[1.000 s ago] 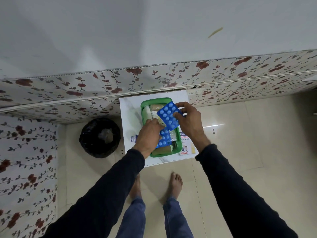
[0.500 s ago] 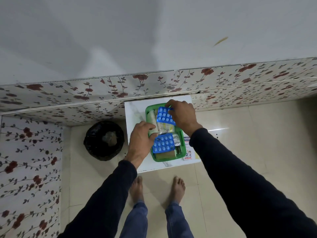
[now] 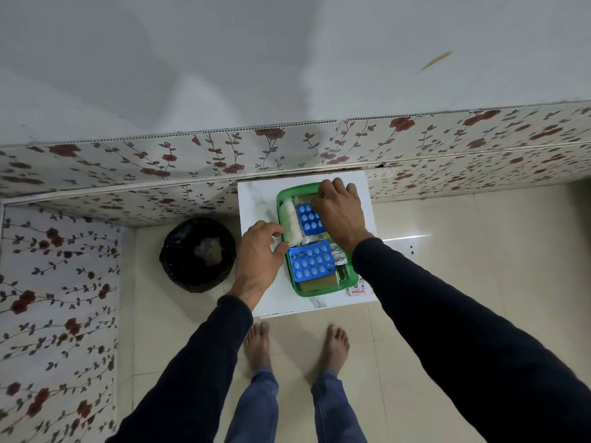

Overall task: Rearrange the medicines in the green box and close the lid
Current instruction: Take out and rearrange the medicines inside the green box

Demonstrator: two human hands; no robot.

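An open green box [image 3: 315,294] sits on a small white table [image 3: 259,199]. Inside lie two blue blister packs: one at the far end [image 3: 307,219], one nearer me [image 3: 311,260]. A white roll [image 3: 292,223] lies along the box's left side, with silver strips [image 3: 338,254] on the right and a brown item [image 3: 316,285] at the near end. My right hand [image 3: 340,214] rests palm down over the far blue pack and the box's far right part. My left hand [image 3: 260,254] is at the box's left rim, fingers curled by the white roll. No lid is visible.
A black lined bin [image 3: 198,254] stands on the floor left of the table. A small printed carton [image 3: 358,289] lies on the table right of the box, mostly under my right sleeve. A floral wall panel runs behind the table. My bare feet are on the tiled floor below.
My right hand has lowered the far blue blister pack flat into the box's far end. My left hand slid from the near blue pack to the box's left rim.
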